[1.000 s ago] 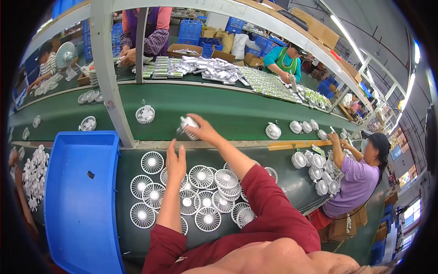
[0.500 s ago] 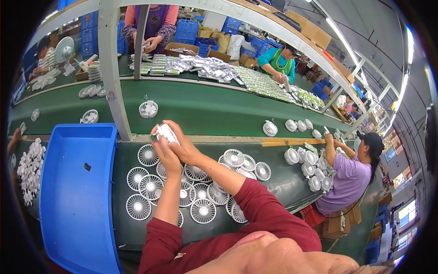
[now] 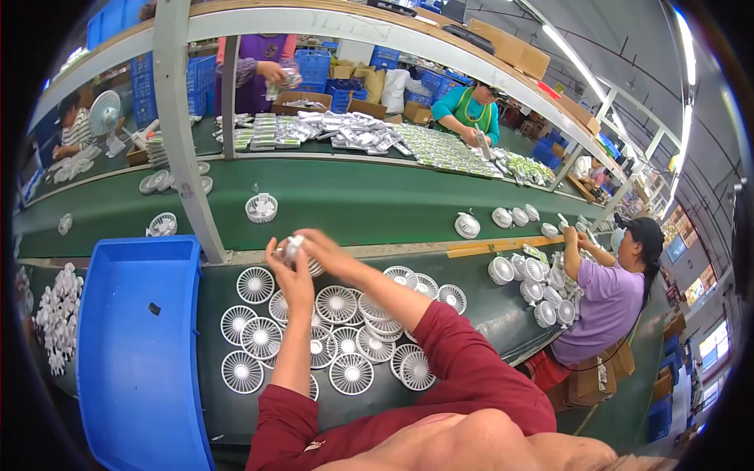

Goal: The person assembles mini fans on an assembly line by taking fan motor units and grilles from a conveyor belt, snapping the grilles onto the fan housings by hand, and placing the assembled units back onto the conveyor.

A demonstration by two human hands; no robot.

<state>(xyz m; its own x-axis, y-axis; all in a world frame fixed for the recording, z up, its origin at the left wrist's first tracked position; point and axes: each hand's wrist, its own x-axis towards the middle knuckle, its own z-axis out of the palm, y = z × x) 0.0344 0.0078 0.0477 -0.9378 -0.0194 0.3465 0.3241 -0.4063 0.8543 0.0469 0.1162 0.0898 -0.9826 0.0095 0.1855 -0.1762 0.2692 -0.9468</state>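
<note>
Both my hands are raised over the far edge of the green work table (image 3: 471, 345), close together around a small white fan part (image 3: 294, 246). My left hand (image 3: 294, 276) grips it from the left with the fingers curled round it. My right hand (image 3: 330, 255) closes on it from the right, slightly blurred; slats of a round cage show under its fingers. Much of the part is hidden by the fingers. Below and beside my forearms lie several white round fan grilles (image 3: 351, 373), some overlapping.
To the left stands a blue bin (image 3: 141, 345) with a small dark piece inside, beside a heap of white parts (image 3: 58, 322). Beyond a metal post (image 3: 184, 141) runs a green belt (image 3: 353, 196) carrying fan heads (image 3: 261, 207). A person in purple (image 3: 605, 290) works at the right.
My hands, cupped round a white part before, now hold it with fingertips and more apart, slightly lower. A slatted cage now shows under the right hand. The view has shifted a little.
</note>
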